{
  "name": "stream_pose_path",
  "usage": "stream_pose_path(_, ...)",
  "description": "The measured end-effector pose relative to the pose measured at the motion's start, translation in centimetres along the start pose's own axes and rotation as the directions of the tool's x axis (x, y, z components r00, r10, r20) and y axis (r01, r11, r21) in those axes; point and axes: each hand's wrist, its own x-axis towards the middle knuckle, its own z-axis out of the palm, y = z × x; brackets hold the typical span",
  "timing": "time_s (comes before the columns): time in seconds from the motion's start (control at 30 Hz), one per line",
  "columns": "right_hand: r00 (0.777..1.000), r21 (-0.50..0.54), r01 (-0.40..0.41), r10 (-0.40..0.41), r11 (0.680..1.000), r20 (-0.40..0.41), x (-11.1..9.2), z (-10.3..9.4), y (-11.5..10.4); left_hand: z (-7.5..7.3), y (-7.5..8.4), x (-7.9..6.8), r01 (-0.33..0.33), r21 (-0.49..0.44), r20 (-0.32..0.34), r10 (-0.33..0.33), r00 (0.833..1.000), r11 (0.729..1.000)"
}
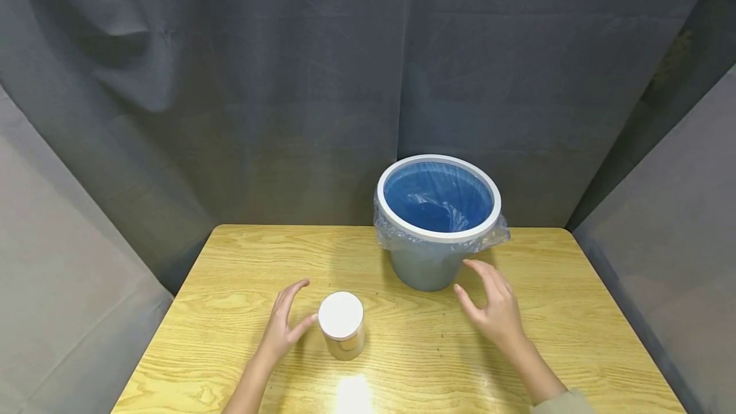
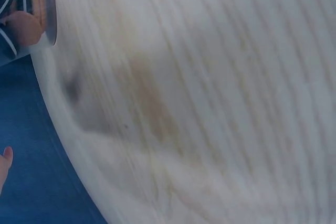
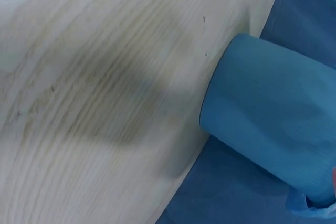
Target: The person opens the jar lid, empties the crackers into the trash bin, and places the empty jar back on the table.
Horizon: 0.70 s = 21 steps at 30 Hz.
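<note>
While neither of my hands grips anything, head view: L hand (image 1: 282, 328) has fingers & thumb apart, thumb right by the jar (image 1: 342, 328), contact unclear. Jar's upright on the table (image 1: 402, 350), lid (image 1: 340, 313) on. R hand (image 1: 496, 308), also spread, is beside the bin (image 1: 422, 267). Step's prob the approach, imo. L wrist view: clear jar wall w/ round pieces (image 2: 25, 27) inside. R wrist view: bin's side, no hold visible. Next move likely calls for L fingers closing round jar, R steadying bin.
</note>
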Motion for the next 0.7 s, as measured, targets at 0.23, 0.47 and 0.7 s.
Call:
stream_pose_path(0.23,0.998,0.011,-0.029,0.028,1.0,0.058,-0.9,0.7,-0.6,-0.2,1.4,-0.4,0.029,-0.061,0.051,-0.026,0.998,0.998)
stream_pose_path(0.47,0.992,0.037,-0.052,0.047,0.998,0.118,-1.5,1.4,-1.0,0.2,1.1,-1.0,0.084,-0.091,0.074,-0.078,0.994,0.992)
stream_pose_path(0.7,0.98,0.078,-0.114,0.099,0.99,0.175,-1.8,2.2,-1.7,1.0,-1.0,-2.1,0.144,-0.058,0.103,-0.137,0.985,0.988)
